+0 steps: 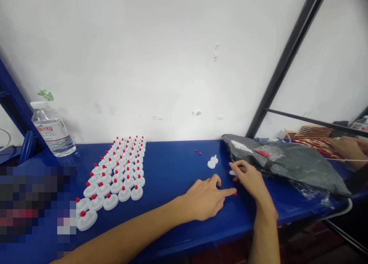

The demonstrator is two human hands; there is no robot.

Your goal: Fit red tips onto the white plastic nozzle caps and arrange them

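Head view: right hand [248, 177], fingers pinching white lid [232, 172], right of two loose lids [211, 164]. Left hand [204, 200]: one finger pointing at red bit [235, 194] on tabletop [172, 168]; other fingers curled, can't tell if holding anything. Best: press red bit softly so it won't roll; keep lid straight. Far left, bottle [53, 132]: red writing too blurry to read.

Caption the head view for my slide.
Left hand fingering a small red cap on a blue table, right hand holding a white piece, rows of red-tipped white caps beyond.
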